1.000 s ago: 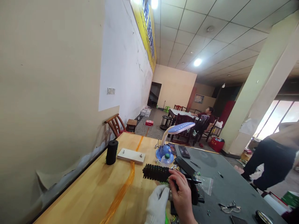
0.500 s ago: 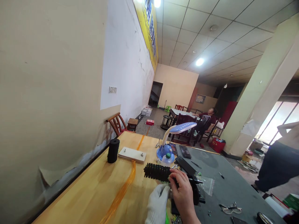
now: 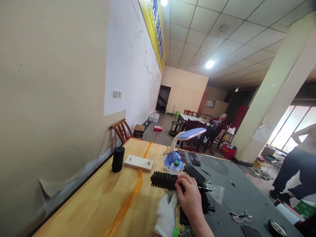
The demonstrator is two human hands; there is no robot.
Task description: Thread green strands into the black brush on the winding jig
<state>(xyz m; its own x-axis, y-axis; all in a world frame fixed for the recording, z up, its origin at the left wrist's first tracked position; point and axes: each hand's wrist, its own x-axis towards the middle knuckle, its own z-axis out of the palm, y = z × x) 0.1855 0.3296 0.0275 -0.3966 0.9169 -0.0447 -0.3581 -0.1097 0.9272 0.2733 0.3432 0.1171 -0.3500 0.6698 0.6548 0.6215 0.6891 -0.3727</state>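
Note:
A black ridged roller lies nearly level on a dark shaft above the table. My bare right hand is closed over its right part, fingertips curled against the ridges. Just below the roller, my left hand wears a white knitted glove. Its fingers are drawn together, and their tips are partly hidden behind the right hand; what they pinch, if anything, does not show. To the right, a black stand at the shaft is partly covered by my right hand. Small mixed pieces and something bright green lie below the hands.
On the wooden table stand a black cylinder, a white board with two bolts, and orange strands. A blue desk lamp and small bottle are behind the roller. Glasses lie right. Two people are farther off.
My right hand's fingers have curled down closer onto the roller. The gloved left hand stays nearly in place beneath. The view has shifted slightly, and the person at right has changed stance.

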